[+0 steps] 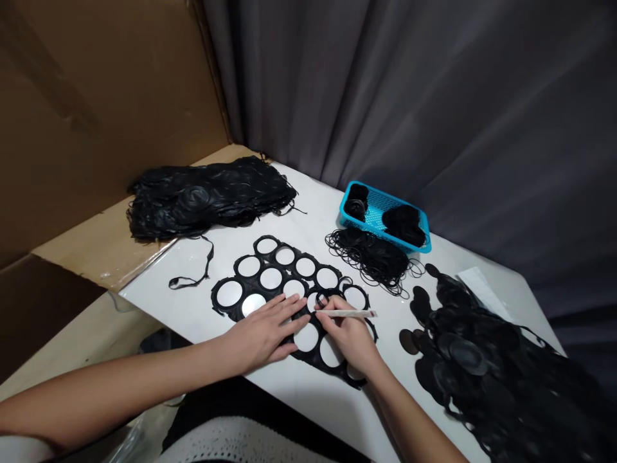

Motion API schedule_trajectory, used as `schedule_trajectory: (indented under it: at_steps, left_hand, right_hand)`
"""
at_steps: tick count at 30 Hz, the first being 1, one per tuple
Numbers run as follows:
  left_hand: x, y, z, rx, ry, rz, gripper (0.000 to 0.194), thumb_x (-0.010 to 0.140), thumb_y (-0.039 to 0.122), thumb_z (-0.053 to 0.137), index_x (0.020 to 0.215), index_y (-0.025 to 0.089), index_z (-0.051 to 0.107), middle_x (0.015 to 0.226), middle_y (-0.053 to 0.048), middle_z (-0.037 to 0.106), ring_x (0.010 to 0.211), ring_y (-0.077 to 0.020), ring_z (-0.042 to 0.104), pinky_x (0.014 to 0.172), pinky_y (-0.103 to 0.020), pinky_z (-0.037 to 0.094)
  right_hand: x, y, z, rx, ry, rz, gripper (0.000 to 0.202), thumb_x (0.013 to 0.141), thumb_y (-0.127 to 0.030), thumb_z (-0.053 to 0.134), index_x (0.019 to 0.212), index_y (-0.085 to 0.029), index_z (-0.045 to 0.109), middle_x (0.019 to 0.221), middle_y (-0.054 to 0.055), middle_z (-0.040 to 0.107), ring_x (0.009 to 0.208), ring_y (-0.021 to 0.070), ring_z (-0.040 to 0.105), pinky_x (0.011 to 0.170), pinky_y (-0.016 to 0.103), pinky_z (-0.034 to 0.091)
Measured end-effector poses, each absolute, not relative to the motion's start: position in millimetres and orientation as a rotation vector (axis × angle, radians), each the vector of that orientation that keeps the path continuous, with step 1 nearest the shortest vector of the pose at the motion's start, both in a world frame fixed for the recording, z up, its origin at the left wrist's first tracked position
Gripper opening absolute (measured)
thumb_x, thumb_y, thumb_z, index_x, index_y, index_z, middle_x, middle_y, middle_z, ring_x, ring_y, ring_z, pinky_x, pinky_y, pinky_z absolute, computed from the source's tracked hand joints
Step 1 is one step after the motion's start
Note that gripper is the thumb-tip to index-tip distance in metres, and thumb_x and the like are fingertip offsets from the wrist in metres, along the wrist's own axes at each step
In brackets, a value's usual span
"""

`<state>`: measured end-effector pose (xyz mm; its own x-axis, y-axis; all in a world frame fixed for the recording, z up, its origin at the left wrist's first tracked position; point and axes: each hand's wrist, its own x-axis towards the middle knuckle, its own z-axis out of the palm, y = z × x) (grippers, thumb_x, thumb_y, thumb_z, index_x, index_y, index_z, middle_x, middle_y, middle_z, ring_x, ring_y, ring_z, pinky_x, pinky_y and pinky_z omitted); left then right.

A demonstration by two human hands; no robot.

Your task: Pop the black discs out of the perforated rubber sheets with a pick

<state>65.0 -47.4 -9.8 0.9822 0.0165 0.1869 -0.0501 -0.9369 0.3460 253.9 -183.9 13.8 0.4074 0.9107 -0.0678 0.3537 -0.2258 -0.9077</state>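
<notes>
Your left hand [267, 331] lies flat, fingers spread, on the black perforated sheet [284, 270], which rests on the near middle of the white table [308, 202]. Your right hand [349, 334], over the sheet's right part, pinches a slim pale tool [351, 314]. Thin black rings [369, 257] lie beside a blue basket [373, 217], far right; a black stack [207, 199] sits far left.

Over one holed black sheet [285, 274] is one slim tool [348, 313]; around it are one blue basket [374, 219], one ring pile [371, 256], two black heaps [207, 196].
</notes>
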Motion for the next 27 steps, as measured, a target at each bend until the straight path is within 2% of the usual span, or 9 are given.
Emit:
schedule_trajectory:
  at_steps: [9,14,18,20,23,27]
  left_hand:
    - [65.2,-48.5,-12.1,2.792,-0.027,0.261,0.053,0.1,0.039,0.057,0.147,0.02,0.045,0.159,-0.014,0.035,0.148,-0.0276,0.032,0.122,-0.046,0.027]
    - [64.5,-48.6,-12.1,2.817,-0.019,0.25,0.051,0.099,0.038,0.058,0.145,0.019,0.047,0.159,-0.014,0.035,0.148,-0.0282,0.033,0.122,-0.046,0.028]
    - [64.5,-47.0,-10.7,2.82,-0.046,0.251,0.051,0.098,0.037,0.058,0.144,0.017,0.048,0.157,-0.015,0.038,0.147,-0.0292,0.034,0.121,-0.048,0.03]
    - [64.4,-46.3,-8.9,2.814,-0.055,0.241,0.051,0.099,0.037,0.058,0.145,0.017,0.048,0.158,-0.015,0.037,0.147,-0.029,0.034,0.12,-0.048,0.032]
    - [64.2,-45.4,-5.3,2.818,-0.052,0.229,0.051,0.099,0.037,0.057,0.145,0.017,0.048,0.158,-0.015,0.037,0.147,-0.0287,0.034,0.119,-0.047,0.033]
    - [64.6,-44.7,-2.8,2.823,-0.052,0.246,0.049,0.1,0.035,0.057,0.145,0.017,0.048,0.157,-0.015,0.039,0.146,-0.029,0.036,0.119,-0.048,0.033]
  right_hand:
    - [244.2,-185.3,10.4,-1.833,-1.358,0.577,0.021,0.095,-0.023,0.049,0.075,-0.023,0.049,0.085,0.003,0.06,0.082,0.0203,0.059,0.076,0.032,0.047]
    - [258.2,-184.5,7.5,-1.907,-1.674,0.261,0.021,0.094,-0.014,0.038,0.093,-0.022,0.058,0.092,0.011,0.064,0.089,0.0266,0.056,0.077,0.038,0.046]
    - [311.9,-182.3,16.5,-2.173,-1.193,-0.119,0.019,0.095,-0.028,0.042,0.08,-0.023,0.053,0.077,0.007,0.06,0.074,0.025,0.055,0.069,0.037,0.045]
    - [331.1,-183.8,21.9,-2.191,-0.982,-0.056,0.023,0.093,-0.037,0.048,0.075,-0.023,0.05,0.071,0.003,0.058,0.066,0.0212,0.056,0.064,0.033,0.045]
    - [341.1,-188.6,23.8,-2.072,-0.784,0.233,0.029,0.088,-0.047,0.056,0.074,-0.023,0.05,0.07,-0.001,0.059,0.055,0.0166,0.061,0.054,0.028,0.045]
    - [349.8,-195.1,16.7,-1.906,-0.472,0.285,0.032,0.078,-0.048,0.069,0.076,-0.023,0.05,0.07,-0.003,0.06,0.048,0.0141,0.062,0.04,0.022,0.041]
